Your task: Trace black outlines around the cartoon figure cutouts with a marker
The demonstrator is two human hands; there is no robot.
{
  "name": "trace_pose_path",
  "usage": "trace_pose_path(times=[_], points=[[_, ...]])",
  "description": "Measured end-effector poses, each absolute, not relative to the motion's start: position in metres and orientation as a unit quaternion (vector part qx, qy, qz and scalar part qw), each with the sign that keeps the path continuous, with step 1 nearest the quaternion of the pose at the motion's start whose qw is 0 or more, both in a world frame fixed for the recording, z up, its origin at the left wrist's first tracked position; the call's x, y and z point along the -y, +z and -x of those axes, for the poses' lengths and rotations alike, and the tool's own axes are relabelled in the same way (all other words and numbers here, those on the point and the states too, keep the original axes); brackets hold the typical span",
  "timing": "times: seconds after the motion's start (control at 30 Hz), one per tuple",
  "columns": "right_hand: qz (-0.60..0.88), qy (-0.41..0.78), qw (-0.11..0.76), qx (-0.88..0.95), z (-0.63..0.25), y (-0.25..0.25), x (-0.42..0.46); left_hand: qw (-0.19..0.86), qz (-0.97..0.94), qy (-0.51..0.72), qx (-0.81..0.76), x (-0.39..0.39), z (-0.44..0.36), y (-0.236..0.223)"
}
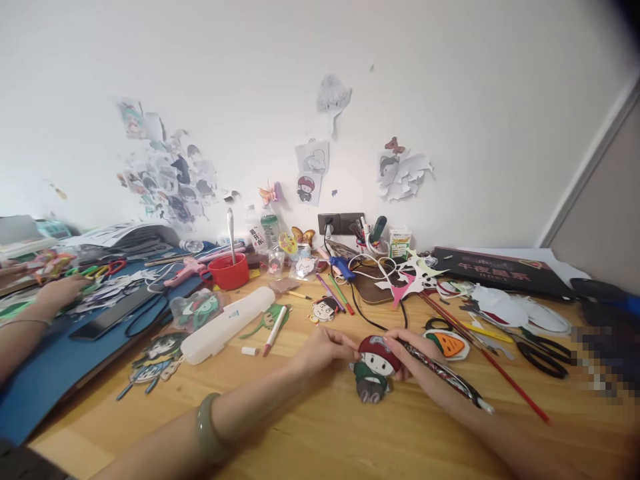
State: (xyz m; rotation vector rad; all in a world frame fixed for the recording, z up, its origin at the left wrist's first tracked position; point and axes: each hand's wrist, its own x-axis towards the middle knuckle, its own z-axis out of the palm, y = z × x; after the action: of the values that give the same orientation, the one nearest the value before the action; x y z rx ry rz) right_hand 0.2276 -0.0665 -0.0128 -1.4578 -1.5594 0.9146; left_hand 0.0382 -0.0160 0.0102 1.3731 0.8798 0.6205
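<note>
A paper cutout of a cartoon figure (374,371) with a red cap and green top lies on the wooden desk (320,427). My left hand (323,348) pinches its left edge, fingers closed on the cap. My right hand (407,353) holds the right side of the figure and also grips a dark patterned pen (445,375) that runs back along my wrist. A green bangle (207,427) sits on my left forearm.
Another person's hand (60,292) rests on the blue mat (45,373) at far left. A white case (227,325), red cup (229,270), markers (336,293), carrot cutout (449,345), black scissors (543,353) and red pencils (505,377) crowd the desk.
</note>
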Motion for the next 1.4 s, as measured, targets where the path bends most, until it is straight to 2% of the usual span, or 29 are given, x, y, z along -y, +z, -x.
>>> trace_pose_path(times=[0.13, 0.27, 0.4, 0.57, 0.63, 0.67, 0.83, 1.13, 1.4], points=[[0.585, 0.349, 0.363, 0.636, -0.227, -0.011, 0.067, 0.604, -0.662, 0.21, -0.391, 0.009, -0.03, 0.005], [0.619, 0.249, 0.325, 0.671, -0.224, -0.004, 0.065, 0.517, -0.729, 0.163, -0.418, -0.004, -0.021, -0.003], [0.654, 0.172, 0.35, 0.648, -0.226, -0.002, 0.062, 0.397, -0.8, 0.14, -0.428, -0.001, -0.01, 0.004], [0.637, 0.182, 0.372, 0.65, -0.231, 0.001, 0.066, 0.283, -0.899, 0.12, -0.31, 0.035, 0.003, 0.017], [0.636, 0.211, 0.376, 0.641, -0.23, 0.003, 0.067, 0.069, -0.981, 0.106, -0.149, 0.051, 0.007, 0.016], [0.637, 0.225, 0.382, 0.631, -0.228, 0.004, 0.068, 0.006, -0.988, 0.113, -0.109, 0.059, 0.008, 0.014], [0.632, 0.3, 0.406, 0.589, -0.219, 0.004, 0.07, -0.156, -0.973, 0.154, -0.077, 0.084, 0.005, 0.005], [0.603, 0.354, 0.39, 0.599, -0.209, 0.002, 0.072, -0.243, -0.948, 0.155, -0.138, 0.102, -0.011, -0.017], [0.6, 0.378, 0.384, 0.592, -0.21, 0.0, 0.076, -0.2, -0.959, 0.143, -0.14, 0.101, -0.007, -0.011]])
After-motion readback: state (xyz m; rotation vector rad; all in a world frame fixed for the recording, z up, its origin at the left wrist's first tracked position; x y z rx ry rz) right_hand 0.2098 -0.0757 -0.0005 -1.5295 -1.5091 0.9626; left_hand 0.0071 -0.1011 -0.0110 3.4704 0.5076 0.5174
